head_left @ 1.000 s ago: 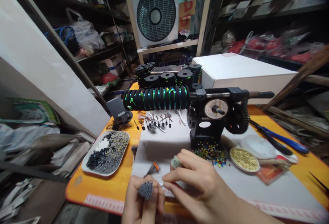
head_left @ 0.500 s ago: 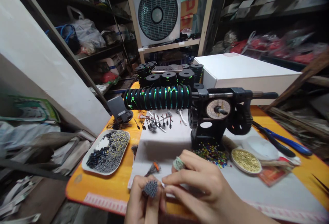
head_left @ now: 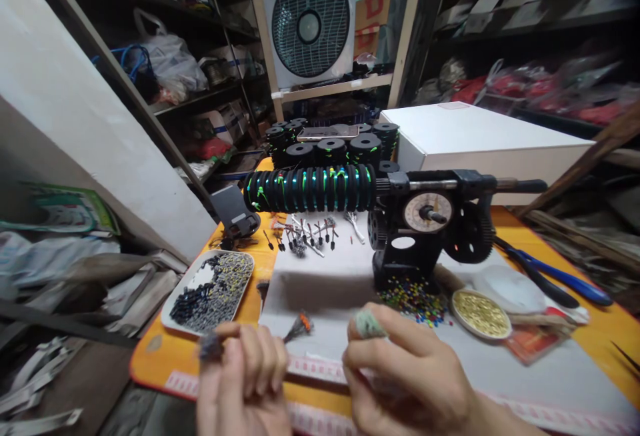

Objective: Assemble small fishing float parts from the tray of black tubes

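My left hand (head_left: 245,373) is closed at the table's front edge, with a bundle of thin grey-tipped pieces (head_left: 210,346) sticking out at its left side. The bundle is blurred. To its right, my right hand (head_left: 407,369) has its thumb and fingers pressed together, and whatever lies between them is hidden. A greenish wrap (head_left: 369,324) covers one finger. Between the hands, slightly behind, lies a dark bundle with orange tips (head_left: 301,326). A white tray (head_left: 167,309) of small grey, black and yellow parts stands beyond my left hand.
A black hand-cranked winder (head_left: 410,249) with a dial carries a row of black discs (head_left: 310,189). Coloured beads (head_left: 415,299), a dish of gold bits (head_left: 481,316) and blue-handled pliers (head_left: 570,279) lie right. Black spools (head_left: 333,149) and a white box (head_left: 490,129) stand behind.
My hands have moved apart: the left went left with the grey-tipped bundle and turned, while the right shifted slightly right and its fingers drew together.
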Demonstrator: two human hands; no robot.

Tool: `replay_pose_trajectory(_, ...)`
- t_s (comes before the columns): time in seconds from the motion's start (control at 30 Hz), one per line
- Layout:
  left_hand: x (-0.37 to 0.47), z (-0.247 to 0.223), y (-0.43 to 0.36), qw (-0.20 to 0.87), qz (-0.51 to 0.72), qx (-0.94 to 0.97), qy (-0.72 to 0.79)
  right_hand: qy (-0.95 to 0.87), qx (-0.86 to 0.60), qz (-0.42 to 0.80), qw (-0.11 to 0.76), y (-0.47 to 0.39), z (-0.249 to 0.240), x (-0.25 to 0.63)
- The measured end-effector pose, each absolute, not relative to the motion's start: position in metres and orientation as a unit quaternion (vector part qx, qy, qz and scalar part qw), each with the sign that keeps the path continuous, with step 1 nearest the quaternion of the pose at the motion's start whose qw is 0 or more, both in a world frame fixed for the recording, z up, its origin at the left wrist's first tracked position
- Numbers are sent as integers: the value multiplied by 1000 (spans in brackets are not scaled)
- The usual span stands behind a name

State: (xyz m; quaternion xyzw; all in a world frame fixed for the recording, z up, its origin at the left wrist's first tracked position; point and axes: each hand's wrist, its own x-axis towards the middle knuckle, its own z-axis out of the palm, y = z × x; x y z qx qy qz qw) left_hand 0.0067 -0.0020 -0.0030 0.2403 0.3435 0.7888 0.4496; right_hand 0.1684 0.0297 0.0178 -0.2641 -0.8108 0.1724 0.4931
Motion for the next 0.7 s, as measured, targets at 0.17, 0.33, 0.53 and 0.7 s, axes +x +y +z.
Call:
replay_pose_trajectory(0.17,-45,-5,4,363,645,471,480,-799,-281,204,491,33,26,169)
replay_pose_trajectory(0.33,-61,-6,9,217,437,677,551,-795,-309,233,467,34,26,169)
replay_pose_trajectory(0.53,-45,-14,19,184,288,708,617,-787,-333,242,460,38,23,169)
replay_pose_trajectory(0.7,-25,-6,10,273,441,598,611,-778,-336,255,465,37,21,168)
